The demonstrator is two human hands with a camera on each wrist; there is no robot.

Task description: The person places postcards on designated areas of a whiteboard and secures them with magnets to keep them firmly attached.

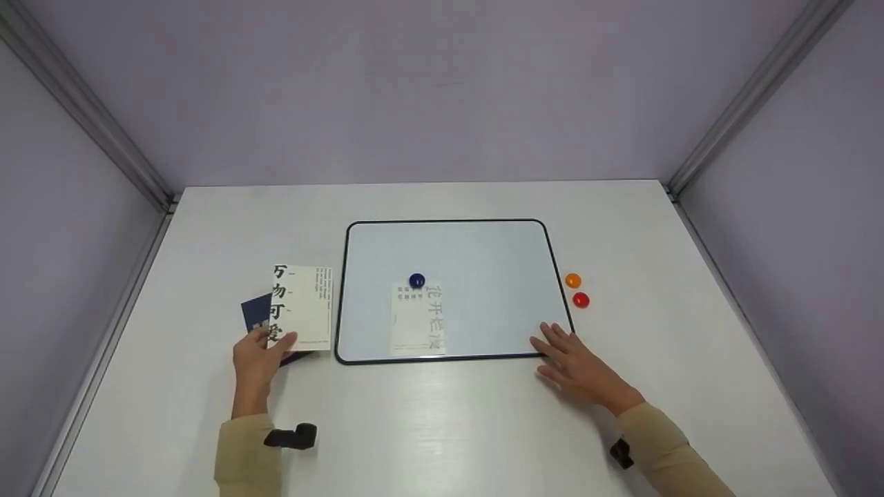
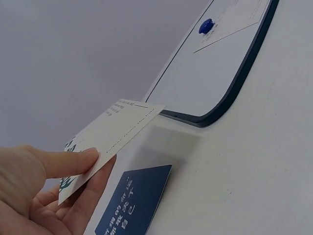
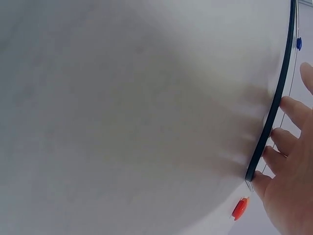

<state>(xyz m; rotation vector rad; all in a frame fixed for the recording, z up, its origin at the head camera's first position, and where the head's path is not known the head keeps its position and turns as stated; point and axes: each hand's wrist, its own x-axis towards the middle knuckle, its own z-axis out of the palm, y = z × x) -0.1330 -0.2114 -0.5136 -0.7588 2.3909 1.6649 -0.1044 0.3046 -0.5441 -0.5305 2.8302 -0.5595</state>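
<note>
My left hand pinches a cream card with black Chinese characters, thumb on top and fingers beneath. In the left wrist view the card is tilted above the table, over a dark blue card with white lettering. My right hand is at the lower right corner of a black-framed whiteboard, fingers extended and spread over its edge. On the board lies another pale card with grey characters. A round blue magnet sits at that card's top edge.
Just right of the whiteboard, an orange magnet and a red magnet lie on the white table. Pale walls enclose the back and sides. Both wrists wear black devices on tan sleeves.
</note>
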